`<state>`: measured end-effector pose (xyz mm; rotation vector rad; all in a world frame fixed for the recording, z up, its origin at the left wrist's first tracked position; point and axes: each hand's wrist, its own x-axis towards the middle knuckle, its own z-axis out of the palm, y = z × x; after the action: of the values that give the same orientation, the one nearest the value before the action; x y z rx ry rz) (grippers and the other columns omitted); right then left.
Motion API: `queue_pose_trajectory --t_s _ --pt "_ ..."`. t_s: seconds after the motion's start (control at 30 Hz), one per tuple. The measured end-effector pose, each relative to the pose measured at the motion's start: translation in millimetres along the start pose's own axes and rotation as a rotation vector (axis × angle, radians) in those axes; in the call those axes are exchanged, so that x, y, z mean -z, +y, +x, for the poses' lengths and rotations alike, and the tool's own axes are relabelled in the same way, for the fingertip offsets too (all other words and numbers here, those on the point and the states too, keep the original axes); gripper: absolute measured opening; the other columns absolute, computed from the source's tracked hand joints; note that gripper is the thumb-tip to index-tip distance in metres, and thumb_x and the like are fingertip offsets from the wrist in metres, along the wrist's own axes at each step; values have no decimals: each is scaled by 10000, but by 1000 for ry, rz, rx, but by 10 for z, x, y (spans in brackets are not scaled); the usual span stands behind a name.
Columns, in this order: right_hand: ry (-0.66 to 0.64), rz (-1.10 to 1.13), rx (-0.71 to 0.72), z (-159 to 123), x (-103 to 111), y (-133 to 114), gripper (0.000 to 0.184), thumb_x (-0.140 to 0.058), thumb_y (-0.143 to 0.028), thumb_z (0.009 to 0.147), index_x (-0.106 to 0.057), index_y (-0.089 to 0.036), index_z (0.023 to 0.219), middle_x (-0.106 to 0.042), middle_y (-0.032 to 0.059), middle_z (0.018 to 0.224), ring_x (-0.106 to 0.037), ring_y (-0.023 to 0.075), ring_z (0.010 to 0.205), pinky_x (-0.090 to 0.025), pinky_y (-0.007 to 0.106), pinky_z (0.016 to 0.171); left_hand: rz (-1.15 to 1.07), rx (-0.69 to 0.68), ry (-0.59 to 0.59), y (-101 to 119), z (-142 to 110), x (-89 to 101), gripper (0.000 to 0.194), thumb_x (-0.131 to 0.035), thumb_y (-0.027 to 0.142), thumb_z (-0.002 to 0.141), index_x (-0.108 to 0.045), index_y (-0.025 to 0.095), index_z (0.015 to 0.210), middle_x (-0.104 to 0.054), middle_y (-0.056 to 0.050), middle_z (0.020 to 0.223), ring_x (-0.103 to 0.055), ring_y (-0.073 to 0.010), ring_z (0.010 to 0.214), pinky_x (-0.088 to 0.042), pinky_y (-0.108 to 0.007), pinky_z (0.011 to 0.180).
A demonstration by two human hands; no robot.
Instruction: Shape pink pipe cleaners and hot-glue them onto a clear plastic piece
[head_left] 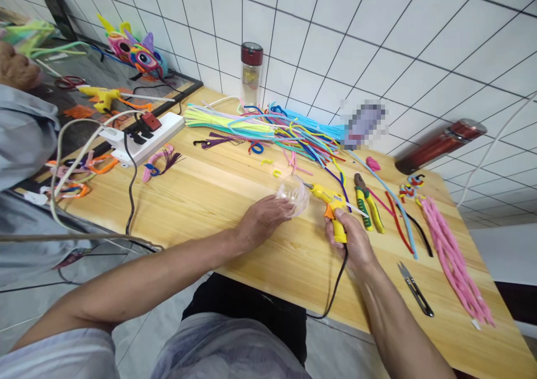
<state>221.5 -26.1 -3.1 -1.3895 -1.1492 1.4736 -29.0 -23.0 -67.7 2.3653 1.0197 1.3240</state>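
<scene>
The handle of a yellow hot glue gun (329, 195) is wrapped in my right hand (350, 236), beside its orange trigger. Its nozzle points left, at the rim of a clear plastic cup (298, 192), and a white glue stick sticks out behind. My left hand (266, 219) lies along the near side of that cup with fingers curved over it; the thumb is hidden. Small yellow pieces of pipe cleaner (277, 173) lie just beyond the cup. Green-and-yellow pliers (368, 203) rest to the right of the glue gun.
A bundle of coloured pipe cleaners (260, 124) lies along the wall near a glass bottle (250, 77). At right are thread snips (415, 289), pink twisted strands (455, 261) and a red flask (442, 144). A power strip (161, 136) and another person's hand (17, 69) are at left.
</scene>
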Motion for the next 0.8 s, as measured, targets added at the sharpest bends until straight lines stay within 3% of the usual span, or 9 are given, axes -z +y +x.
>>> queue_pose_trajectory --t_s 0.47,0.8 --pt "4 26 20 8 5 6 423 -622 -602 889 -627 -187 810 -535 -21 474 -356 80 369 -221 201 348 -28 -4 21 12 7 8 227 -585 221 1031 -733 210 1203 -800 -83 1201 -743 -209 1185 -566 -421 1114" --pt "-19 1 -5 1 0 1 464 -650 -628 860 -647 -169 796 -551 -4 463 -332 77 350 -177 197 323 -44 33 20 -20 -11 -19 242 -598 216 1023 -748 220 1213 -802 -75 1194 -736 -197 1198 -536 -414 1150"
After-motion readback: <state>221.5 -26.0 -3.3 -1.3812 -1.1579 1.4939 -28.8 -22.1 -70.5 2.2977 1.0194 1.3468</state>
